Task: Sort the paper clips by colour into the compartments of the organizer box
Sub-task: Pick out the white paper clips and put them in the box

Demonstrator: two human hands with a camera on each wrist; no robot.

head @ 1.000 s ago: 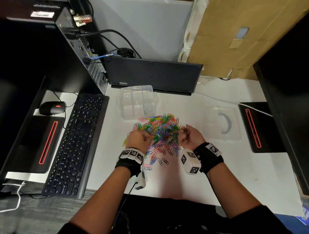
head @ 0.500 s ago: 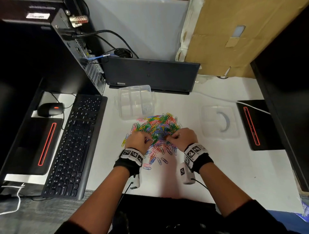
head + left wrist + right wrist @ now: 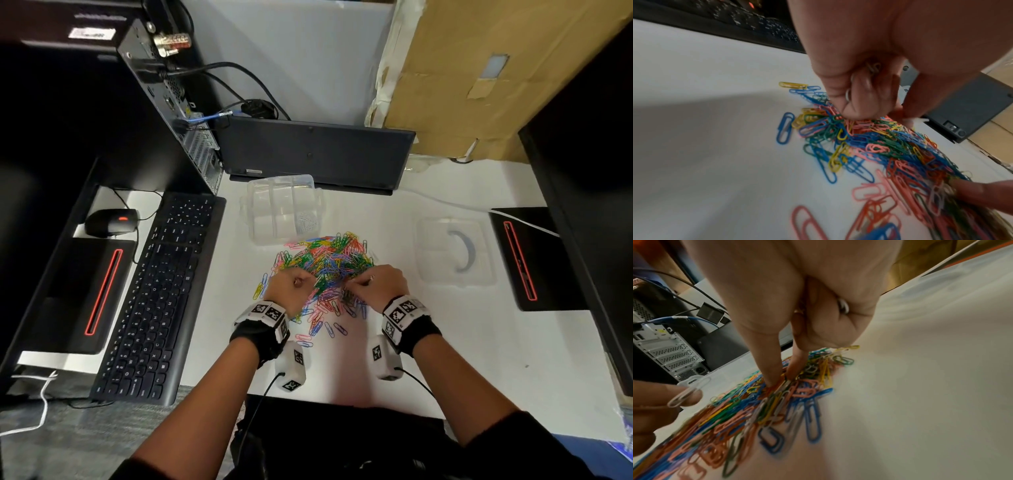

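Note:
A heap of mixed coloured paper clips (image 3: 325,267) lies mid-desk. Just behind it stands the clear organizer box (image 3: 284,209), with silver clips in its front right compartment. My left hand (image 3: 301,282) rests at the heap's left edge, fingers curled round several silver clips (image 3: 871,68); it also pinches one pale clip (image 3: 688,391). My right hand (image 3: 783,378) is at the heap's near right side. Its thumb and forefinger point down into the pile and pinch at a silver clip (image 3: 784,384), while the other fingers stay curled.
The box's clear lid (image 3: 455,253) lies right of the heap. A black keyboard (image 3: 154,294) is at the left, with a computer tower (image 3: 178,113) behind it. A dark laptop (image 3: 315,154) stands behind the box. Loose clips (image 3: 329,329) are scattered towards me.
My right hand has come down from a raised fist and moved left, fingertips now in the near side of the heap. My left hand has stayed at the heap's left edge.

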